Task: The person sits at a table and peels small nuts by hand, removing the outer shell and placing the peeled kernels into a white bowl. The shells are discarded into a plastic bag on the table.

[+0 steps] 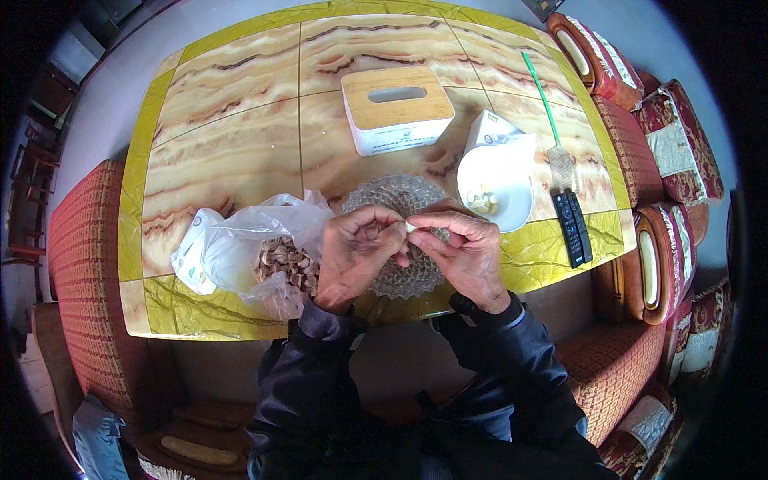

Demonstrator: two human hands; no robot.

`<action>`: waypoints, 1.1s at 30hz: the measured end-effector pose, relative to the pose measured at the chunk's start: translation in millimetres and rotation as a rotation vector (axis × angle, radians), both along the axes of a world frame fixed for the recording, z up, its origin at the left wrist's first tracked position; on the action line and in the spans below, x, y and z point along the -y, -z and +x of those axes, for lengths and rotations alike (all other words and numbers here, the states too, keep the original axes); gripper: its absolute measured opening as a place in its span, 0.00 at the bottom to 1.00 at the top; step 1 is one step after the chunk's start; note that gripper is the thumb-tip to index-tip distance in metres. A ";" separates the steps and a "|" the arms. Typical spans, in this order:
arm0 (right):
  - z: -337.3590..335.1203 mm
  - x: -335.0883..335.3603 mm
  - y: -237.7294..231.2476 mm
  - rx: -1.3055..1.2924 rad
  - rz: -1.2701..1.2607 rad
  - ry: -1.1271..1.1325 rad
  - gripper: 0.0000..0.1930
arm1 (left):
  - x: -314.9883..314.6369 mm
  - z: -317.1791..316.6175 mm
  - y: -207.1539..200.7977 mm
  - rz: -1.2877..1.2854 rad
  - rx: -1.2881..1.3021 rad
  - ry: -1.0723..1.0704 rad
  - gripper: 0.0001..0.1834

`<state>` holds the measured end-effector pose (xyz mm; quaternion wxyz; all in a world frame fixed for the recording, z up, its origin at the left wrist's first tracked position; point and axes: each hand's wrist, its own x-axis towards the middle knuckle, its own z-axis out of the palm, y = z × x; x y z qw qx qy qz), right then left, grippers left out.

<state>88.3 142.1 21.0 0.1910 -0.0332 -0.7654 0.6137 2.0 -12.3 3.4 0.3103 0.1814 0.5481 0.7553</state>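
Note:
Over a clear patterned glass dish (404, 276), both hands meet fingertip to fingertip. My left hand (358, 254) and my right hand (466, 250) pinch a small pale garlic clove (410, 227) between thumbs and fingers. Close by my left hand, unpeeled garlic cloves (284, 262) lie in an open clear plastic bag (248, 236). To the right, beyond my right hand, a white bowl (506, 190) holds several peeled cloves (482, 200). The inside of the dish is mostly hidden under my hands.
A white tissue box (400, 138) with a wooden lid stands behind the dish. Further right lie a black remote control (571, 230) and a fly swatter with a green handle (544, 100). The marble-patterned table (232, 120) has red sofas (96, 264) around it.

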 end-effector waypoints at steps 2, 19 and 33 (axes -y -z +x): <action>0.8 -0.1 0.0 0.012 -0.004 0.001 0.14 | -0.4 -0.1 0.6 0.002 -0.007 -0.005 0.04; 1.1 2.0 6.5 0.030 -0.217 -0.025 0.15 | -2.0 0.4 2.3 -0.025 0.029 -0.021 0.04; -0.5 -3.4 21.4 0.128 -0.675 -0.089 0.16 | -3.8 -0.2 1.0 -0.050 0.064 -0.070 0.02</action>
